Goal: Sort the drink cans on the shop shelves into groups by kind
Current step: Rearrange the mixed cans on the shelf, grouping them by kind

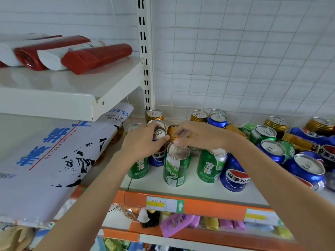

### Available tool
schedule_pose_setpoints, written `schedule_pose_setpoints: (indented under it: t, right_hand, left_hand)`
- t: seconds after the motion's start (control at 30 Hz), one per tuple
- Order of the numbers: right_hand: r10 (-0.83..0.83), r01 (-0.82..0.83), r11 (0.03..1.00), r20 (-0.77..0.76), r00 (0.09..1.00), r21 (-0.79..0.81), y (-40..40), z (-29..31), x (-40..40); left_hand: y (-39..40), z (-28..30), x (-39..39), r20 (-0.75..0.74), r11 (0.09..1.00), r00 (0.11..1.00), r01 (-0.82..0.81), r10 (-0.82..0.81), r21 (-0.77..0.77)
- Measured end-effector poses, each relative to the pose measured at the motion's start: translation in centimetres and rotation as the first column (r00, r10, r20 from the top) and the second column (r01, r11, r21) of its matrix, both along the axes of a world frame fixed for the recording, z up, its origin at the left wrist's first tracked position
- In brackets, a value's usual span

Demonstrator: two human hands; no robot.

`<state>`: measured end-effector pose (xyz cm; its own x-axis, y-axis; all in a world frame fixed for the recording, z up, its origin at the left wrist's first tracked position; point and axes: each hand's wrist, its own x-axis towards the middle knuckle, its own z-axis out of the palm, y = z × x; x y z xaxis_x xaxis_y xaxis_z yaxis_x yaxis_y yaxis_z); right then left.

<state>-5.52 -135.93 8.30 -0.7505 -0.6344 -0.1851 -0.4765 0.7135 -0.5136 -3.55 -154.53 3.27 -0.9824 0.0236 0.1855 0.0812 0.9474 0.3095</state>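
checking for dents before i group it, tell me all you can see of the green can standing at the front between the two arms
The green can stands upright near the shelf's front edge, apart from its neighbours. It looks like metal: green wall with white swirls and small print, silver top with its pull tab in place. No dent shows on the side facing the camera. The right hand hovers just above its rim; contact is unclear.

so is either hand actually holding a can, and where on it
The left hand grips a blue can around its upper rim. The right hand lies blurred over a gold can; whether it grips it cannot be told.

upright cans point(176, 167) at shelf point(190, 190) front, toppled cans point(308, 140) right
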Motion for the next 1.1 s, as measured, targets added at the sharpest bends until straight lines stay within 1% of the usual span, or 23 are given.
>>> schedule_pose_setpoints:
  t: [0.1, 0.23, 0.37, 0.43, 0.6, 0.77, 0.97, 1.03, 1.1]
  right_hand:
    - [-0.096, 0.106, 0.987, -0.089, 0.991, 0.120, 0.4, 0.0, -3.7]
    - [-0.149, 0.166, 0.960, -0.088, 0.985, 0.224, -1.0, -0.9, -8.1]
    - [-0.140, 0.169, 0.921, -0.108, 0.984, 0.351, -3.3, -2.0, -10.2]
    - [-0.185, 0.201, 0.898, -0.079, 0.980, 0.391, -4.3, -2.8, -11.0]
    - [-0.288, 0.257, 0.860, 0.002, 0.958, 0.441, -6.2, -3.9, -12.2]
    - [-0.340, 0.236, 0.832, 0.125, 0.932, 0.502, -7.3, -4.0, -13.0]
    - [-0.274, 0.133, 0.810, 0.169, 0.947, 0.571, -7.8, -4.0, -13.3]
    - [-0.259, 0.130, 0.830, 0.168, 0.951, 0.542, -7.5, -4.1, -13.3]
    - [-0.253, 0.157, 0.868, 0.148, 0.956, 0.471, -7.0, -4.1, -13.4]
  left_hand:
    - [0.3, 0.2, -1.3, -0.008, 0.998, 0.999, -0.052, 0.052, -0.024]
    - [0.6, -0.6, -2.2, -0.048, 0.995, 0.997, -0.064, 0.061, -0.079]
    - [0.5, -1.0, -2.1, -0.072, 0.997, 0.995, -0.067, 0.065, -0.031]
    - [0.5, -0.9, -2.1, -0.062, 0.998, 0.996, -0.069, 0.069, 0.001]
    - [0.5, -0.8, -2.0, -0.075, 0.997, 0.994, -0.078, 0.080, 0.029]
    - [0.4, -0.9, -2.0, -0.101, 0.996, 0.992, -0.074, 0.078, 0.040]
    - [0.2, -0.9, -2.2, -0.094, 0.995, 0.992, -0.078, 0.083, 0.057]
    - [0.3, -0.9, -2.2, -0.085, 0.995, 0.993, -0.079, 0.084, 0.062]
    - [0.3, -0.8, -2.2, -0.087, 0.995, 0.993, -0.081, 0.086, 0.059]
